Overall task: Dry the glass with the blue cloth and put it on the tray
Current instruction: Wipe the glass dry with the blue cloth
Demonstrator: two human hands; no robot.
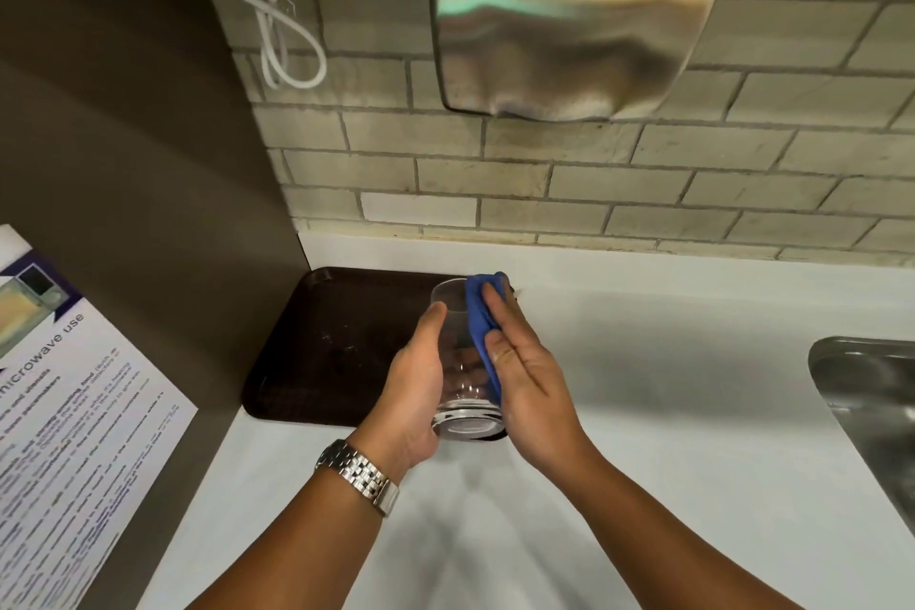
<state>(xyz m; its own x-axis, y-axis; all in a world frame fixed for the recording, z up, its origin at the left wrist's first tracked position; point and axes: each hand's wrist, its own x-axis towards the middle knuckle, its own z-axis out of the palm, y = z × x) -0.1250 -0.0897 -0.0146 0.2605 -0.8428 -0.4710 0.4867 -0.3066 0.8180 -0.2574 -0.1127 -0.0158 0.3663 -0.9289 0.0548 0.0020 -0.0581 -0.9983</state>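
A clear drinking glass (458, 362) is held tilted above the counter, its mouth pointing away from me and its thick base toward me. My left hand (418, 391) wraps its left side. My right hand (530, 376) presses a blue cloth (479, 317) flat against the glass's right side. The cloth covers that side from rim to base. A dark brown tray (327, 342) lies on the white counter just behind and left of the glass, with nothing on it.
A steel sink (871, 401) sits at the right edge. A metal hand dryer (574, 25) hangs on the tiled wall above, with a white cable (282, 30) to its left. A brown side panel carrying a printed microwave notice (74, 411) stands at left.
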